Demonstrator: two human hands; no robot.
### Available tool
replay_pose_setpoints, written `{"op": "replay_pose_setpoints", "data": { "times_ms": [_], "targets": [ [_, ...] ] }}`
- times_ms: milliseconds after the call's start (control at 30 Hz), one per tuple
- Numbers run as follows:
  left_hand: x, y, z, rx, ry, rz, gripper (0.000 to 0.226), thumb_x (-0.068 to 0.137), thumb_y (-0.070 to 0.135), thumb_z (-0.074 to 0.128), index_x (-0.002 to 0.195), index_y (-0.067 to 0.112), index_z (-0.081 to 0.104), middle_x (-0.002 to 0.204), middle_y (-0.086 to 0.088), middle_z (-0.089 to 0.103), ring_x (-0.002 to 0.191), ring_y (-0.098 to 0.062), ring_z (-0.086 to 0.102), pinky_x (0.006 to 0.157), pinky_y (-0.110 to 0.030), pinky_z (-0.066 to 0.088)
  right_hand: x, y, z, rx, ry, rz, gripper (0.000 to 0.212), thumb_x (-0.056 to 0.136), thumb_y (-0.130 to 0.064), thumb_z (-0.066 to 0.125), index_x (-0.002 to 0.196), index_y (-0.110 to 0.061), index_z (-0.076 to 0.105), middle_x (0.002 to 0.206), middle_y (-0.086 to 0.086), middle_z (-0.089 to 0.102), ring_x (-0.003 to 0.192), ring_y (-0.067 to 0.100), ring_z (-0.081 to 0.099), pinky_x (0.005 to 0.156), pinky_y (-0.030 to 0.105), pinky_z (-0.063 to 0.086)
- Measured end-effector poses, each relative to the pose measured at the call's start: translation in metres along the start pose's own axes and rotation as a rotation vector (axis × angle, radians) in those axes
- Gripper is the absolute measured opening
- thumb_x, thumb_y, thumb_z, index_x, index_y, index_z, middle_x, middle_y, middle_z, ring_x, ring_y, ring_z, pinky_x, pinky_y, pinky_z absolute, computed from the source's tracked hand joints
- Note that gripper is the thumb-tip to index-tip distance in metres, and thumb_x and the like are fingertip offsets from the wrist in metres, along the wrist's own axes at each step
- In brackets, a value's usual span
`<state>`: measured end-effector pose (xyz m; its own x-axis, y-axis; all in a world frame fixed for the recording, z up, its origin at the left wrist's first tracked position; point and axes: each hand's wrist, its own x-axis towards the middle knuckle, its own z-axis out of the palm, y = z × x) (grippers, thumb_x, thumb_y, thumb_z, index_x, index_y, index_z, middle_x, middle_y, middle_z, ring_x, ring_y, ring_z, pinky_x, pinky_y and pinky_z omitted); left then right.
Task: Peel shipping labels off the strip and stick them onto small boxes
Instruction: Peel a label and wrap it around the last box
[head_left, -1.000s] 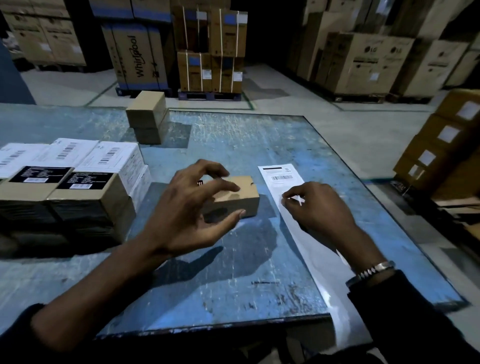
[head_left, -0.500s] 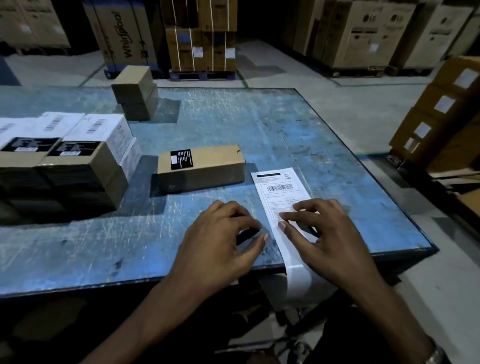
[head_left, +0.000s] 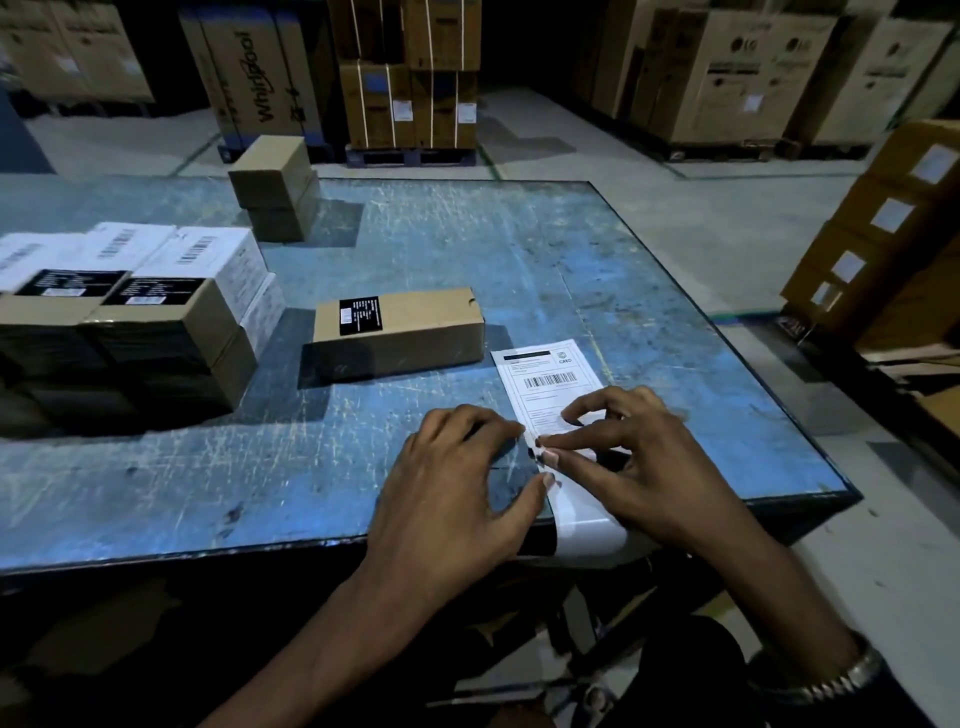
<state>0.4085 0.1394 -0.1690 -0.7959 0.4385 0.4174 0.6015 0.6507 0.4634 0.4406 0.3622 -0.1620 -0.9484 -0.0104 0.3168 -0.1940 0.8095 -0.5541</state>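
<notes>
Worn blue-painted metal table (head_left: 415, 249), scratched, near edge dark. Item: long white paper label strip (head_left: 582, 519), lying on the table's near right part and running over the near edge, where it curls downward. Topmost on the strip: one white printed shipping label (head_left: 545, 374) with barcode and a black header bar, flat, its lower end under the fingers. Left hand (head_left: 457, 483): palm down on the table at the strip's left edge, fingers bent, thumb tip and forefinger tip touching the strip's edge; whether they actually pinch the paper cannot be told. Right hand (head_left: 644, 462): over the strip, forefinger extended leftward with its tip pressed to the label's lower left corner, meeting the left hand's fingertips; other fingers arched with tips on the label; nothing enclosed in the hand. Silver metal wristband (head_left: 841, 675) on the right wrist. Just beyond the label, touching or nearly touching its top left corner: small oblong brown cardboard box (head_left: 410, 332) lying flat, a black printed sticker (head_left: 360, 315) on its top face. At far left: block of stacked brown and white cartons (head_left: 130, 312), several with barcode labels. Toward the far edge: two small plain brown boxes stacked one on the other (head_left: 275, 187). Beyond the table: large cardboard appliance cartons (head_left: 727, 67) on the concrete floor.
</notes>
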Motion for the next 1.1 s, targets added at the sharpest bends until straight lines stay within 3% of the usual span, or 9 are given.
{"op": "replay_pose_setpoints", "data": {
  "times_ms": [133,300,400,500,567,667,900,1000,1100],
  "targets": [
    [0.004,0.002,0.001,-0.01,0.027,-0.034,0.041,0.09,0.069,0.063,0.11,0.035,0.073,0.113,0.019,0.06,0.116,-0.009,0.052,0.094,-0.036,0.052,-0.005,0.003,0.003,-0.012,0.093,-0.099,0.021,0.095,-0.049,0.072,0.106,-0.037,0.086,0.109,-0.024,0.069,0.109,0.01,0.055,0.074,0.04,0.056],
    [0.02,0.01,0.008,-0.18,-0.003,-0.111,0.044,0.088,0.073,0.058,0.108,0.039,0.076,0.104,0.021,0.067,0.109,-0.006,0.055,0.094,-0.039,0.052,-0.003,0.0,0.0,0.044,0.275,-0.125,0.017,0.095,-0.026,0.08,0.111,-0.028,0.085,0.101,-0.016,0.072,0.105,0.015,0.061,0.08,0.033,0.051],
    [0.035,0.011,0.013,-0.512,-0.069,-0.214,0.028,0.091,0.053,0.076,0.109,0.031,0.078,0.102,0.019,0.077,0.102,0.0,0.07,0.09,-0.036,0.059,0.001,0.002,-0.005,0.032,0.304,-0.146,0.018,0.095,-0.024,0.08,0.113,-0.027,0.084,0.101,-0.015,0.072,0.104,0.019,0.062,0.082,0.034,0.05],
    [0.044,0.01,0.013,-0.708,-0.146,-0.308,0.017,0.091,0.029,0.085,0.107,0.025,0.08,0.093,0.008,0.081,0.087,-0.007,0.077,0.078,-0.038,0.062,0.004,0.004,-0.008,-0.036,0.325,-0.181,0.017,0.095,-0.025,0.081,0.112,-0.023,0.084,0.1,-0.013,0.074,0.101,0.019,0.061,0.083,0.034,0.05],
    [0.045,0.009,0.016,-0.738,-0.171,-0.32,0.022,0.087,0.033,0.086,0.108,0.025,0.081,0.091,0.005,0.082,0.084,-0.011,0.078,0.078,-0.042,0.063,0.005,0.006,-0.007,-0.101,0.336,-0.235,0.014,0.095,-0.024,0.081,0.108,-0.018,0.084,0.099,-0.01,0.076,0.098,0.02,0.061,0.081,0.035,0.05],
    [0.044,0.005,0.02,-0.755,-0.193,-0.326,0.036,0.078,0.044,0.083,0.108,0.024,0.081,0.092,0.004,0.082,0.09,-0.016,0.08,0.091,-0.05,0.063,0.006,0.009,-0.005,-0.125,0.324,-0.293,0.01,0.099,-0.021,0.079,0.106,-0.016,0.084,0.1,-0.009,0.077,0.097,0.019,0.061,0.081,0.034,0.05],
    [0.043,0.006,0.021,-0.817,-0.183,-0.355,0.03,0.077,0.035,0.084,0.102,0.019,0.083,0.091,0.0,0.083,0.092,-0.022,0.081,0.092,-0.053,0.063,0.006,0.01,-0.004,-0.138,0.289,-0.308,0.011,0.101,-0.02,0.071,0.105,-0.013,0.079,0.099,-0.007,0.074,0.096,0.021,0.062,0.081,0.035,0.051],
    [0.043,0.005,0.021,-0.788,-0.191,-0.346,0.03,0.077,0.036,0.084,0.103,0.021,0.083,0.091,0.003,0.083,0.091,-0.016,0.08,0.094,-0.051,0.062,0.007,0.009,-0.005,-0.153,0.262,-0.273,0.009,0.104,-0.02,0.067,0.104,-0.015,0.074,0.098,-0.005,0.07,0.097,0.022,0.062,0.077,0.039,0.052],
    [0.044,0.006,0.02,-0.772,-0.178,-0.341,0.033,0.077,0.039,0.085,0.105,0.022,0.083,0.091,0.004,0.082,0.091,-0.014,0.08,0.094,-0.05,0.062,0.007,0.007,-0.005,-0.128,0.216,-0.181,0.006,0.106,-0.025,0.063,0.107,-0.023,0.068,0.102,-0.016,0.062,0.099,0.014,0.059,0.072,0.042,0.055]
  ]
}}
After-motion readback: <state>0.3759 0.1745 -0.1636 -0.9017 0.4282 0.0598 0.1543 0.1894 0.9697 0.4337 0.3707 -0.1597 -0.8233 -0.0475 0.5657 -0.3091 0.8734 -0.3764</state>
